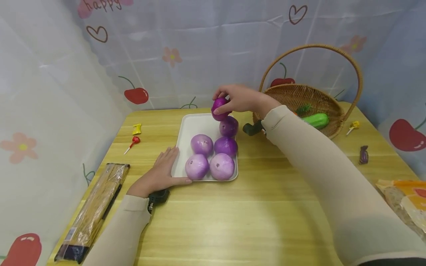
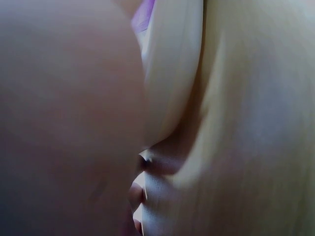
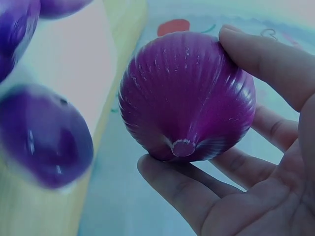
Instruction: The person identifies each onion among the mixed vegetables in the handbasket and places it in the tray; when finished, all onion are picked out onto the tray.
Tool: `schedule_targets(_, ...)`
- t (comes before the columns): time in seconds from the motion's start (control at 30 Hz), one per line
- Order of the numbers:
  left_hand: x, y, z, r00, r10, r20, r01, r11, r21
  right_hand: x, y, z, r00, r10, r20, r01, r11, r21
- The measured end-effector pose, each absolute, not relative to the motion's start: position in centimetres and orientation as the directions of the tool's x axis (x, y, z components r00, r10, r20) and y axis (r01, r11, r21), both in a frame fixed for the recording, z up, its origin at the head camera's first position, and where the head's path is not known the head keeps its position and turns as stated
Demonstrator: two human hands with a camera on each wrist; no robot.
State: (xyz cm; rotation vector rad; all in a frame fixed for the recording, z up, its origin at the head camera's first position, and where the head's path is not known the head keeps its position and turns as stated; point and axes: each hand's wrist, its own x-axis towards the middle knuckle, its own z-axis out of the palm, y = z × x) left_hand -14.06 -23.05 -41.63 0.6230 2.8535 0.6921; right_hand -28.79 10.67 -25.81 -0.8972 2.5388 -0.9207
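Observation:
My right hand point(image 1: 237, 98) grips a purple onion point(image 3: 187, 98) between thumb and fingers, above the back right of a white tray point(image 1: 189, 123). The onion's cut root end shows in the right wrist view. Below it on the tray sit a dark purple round vegetable point(image 1: 228, 126), a purple one point(image 1: 226, 147) and several paler ones, such as the round one point(image 1: 201, 144) in the middle. At the tray's front left corner rests my left hand point(image 1: 163, 171), fingers along the left side and thumb along the front edge. The left wrist view is mostly filled by that hand, close and blurred.
A wicker basket point(image 1: 299, 92) with a tall handle holds a green vegetable point(image 1: 316, 120) at the right. Left lie a yellow candy point(image 1: 137, 129), a red lollipop point(image 1: 135, 140) and a long clear packet point(image 1: 96, 207). An orange bag point(image 1: 407, 199) lies at far right.

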Motion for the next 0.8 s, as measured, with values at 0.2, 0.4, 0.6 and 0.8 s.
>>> schedule_targets(0.2,-14.1,-23.1,-41.7,-0.904,0.425,-0.045,0.358,0.811,0.463,-29.4,8.3,-27.7,-0.758,-0.650,-0.054,-0.441,0.571,-0.692)
schedule_targets(0.4,-14.3,-23.2,-41.8,-0.906,0.417,-0.073,0.340,0.819,0.463,-29.9,6.5,-29.5,-0.758,-0.651,-0.052,-0.445,0.573,-0.688)
schedule_targets(0.6,-14.3,-23.2,-41.6,-0.907,0.414,-0.075,0.336,0.819,0.465,-30.2,4.8,-31.6,-0.750,-0.656,-0.078,-0.448,0.591,-0.671)
schedule_targets(0.8,-14.3,-23.2,-41.8,-0.908,0.412,-0.078,0.334,0.823,0.460,-30.3,3.7,-32.7,-0.755,-0.651,-0.078,-0.471,0.621,-0.627)
